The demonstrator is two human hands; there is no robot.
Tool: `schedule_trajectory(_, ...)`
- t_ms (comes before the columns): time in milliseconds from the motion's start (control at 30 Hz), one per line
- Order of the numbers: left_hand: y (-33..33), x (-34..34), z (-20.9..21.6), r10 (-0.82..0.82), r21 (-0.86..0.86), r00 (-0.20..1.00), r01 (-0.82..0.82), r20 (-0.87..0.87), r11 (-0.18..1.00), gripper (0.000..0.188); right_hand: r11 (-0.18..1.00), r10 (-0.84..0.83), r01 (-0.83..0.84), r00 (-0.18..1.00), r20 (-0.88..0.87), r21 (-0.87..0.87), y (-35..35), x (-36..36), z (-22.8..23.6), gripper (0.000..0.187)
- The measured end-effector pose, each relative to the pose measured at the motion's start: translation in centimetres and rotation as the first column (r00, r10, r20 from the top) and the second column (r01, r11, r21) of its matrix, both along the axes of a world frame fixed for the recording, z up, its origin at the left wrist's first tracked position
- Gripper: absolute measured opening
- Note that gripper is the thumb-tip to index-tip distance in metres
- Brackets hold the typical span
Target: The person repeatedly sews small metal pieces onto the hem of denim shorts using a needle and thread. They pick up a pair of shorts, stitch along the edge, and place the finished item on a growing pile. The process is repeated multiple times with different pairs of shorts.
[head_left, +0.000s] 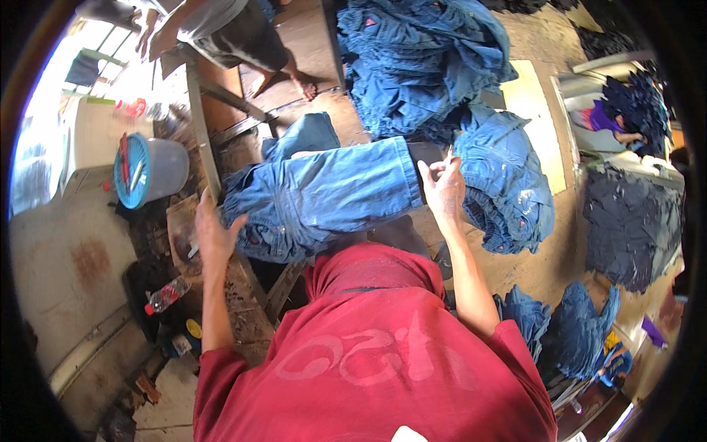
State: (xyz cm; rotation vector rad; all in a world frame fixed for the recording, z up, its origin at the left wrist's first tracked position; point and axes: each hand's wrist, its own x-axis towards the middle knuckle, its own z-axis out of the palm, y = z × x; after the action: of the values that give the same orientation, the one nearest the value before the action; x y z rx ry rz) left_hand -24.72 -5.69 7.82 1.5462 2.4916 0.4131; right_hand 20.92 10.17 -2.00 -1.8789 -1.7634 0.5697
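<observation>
Red shirt (368,331) nearest, one wearer; faded lettering across it, not transcribed. Denim garment (339,191), light blue, lies across the lap between the two hands. Left hand (215,232) by its gathered left end: fingers spread, thumb out, nothing gripped; contact, can't tell. Right hand (445,193) just past the hem, fingers pinching one small tool (449,152), kind unclear. Left side: one clear bottle (169,295), red cap, label too small to read; one bucket (136,171), pale, blue top. Right: one denim stack (512,177) on brown, worn floor (567,254); one dark cloth pile (630,228) beyond. Farther ahead, one big denim heap (420,62), individual pieces uncountable, small red tags unreadable. Far upper left: one co-worker (236,37), two bare feet showing, near bright light.
</observation>
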Motion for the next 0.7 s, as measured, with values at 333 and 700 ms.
schedule_trajectory(333, 3.7, 12.7, -8.7, -0.529, -0.041, 0.846, 0.527, -0.072, 0.849, 0.091, 0.998, 0.033, -0.035, 0.999, 0.031, 0.054, -1.9, -4.8, -2.5, 0.032)
schedule_trajectory(700, 6.6, 12.1, -6.7, -0.575, 0.0, 0.818, 0.575, -0.009, 0.818, 0.084, 0.961, -0.087, 0.054, 0.99, 0.108, 0.272, -2.5, -3.1, -5.0, 0.035)
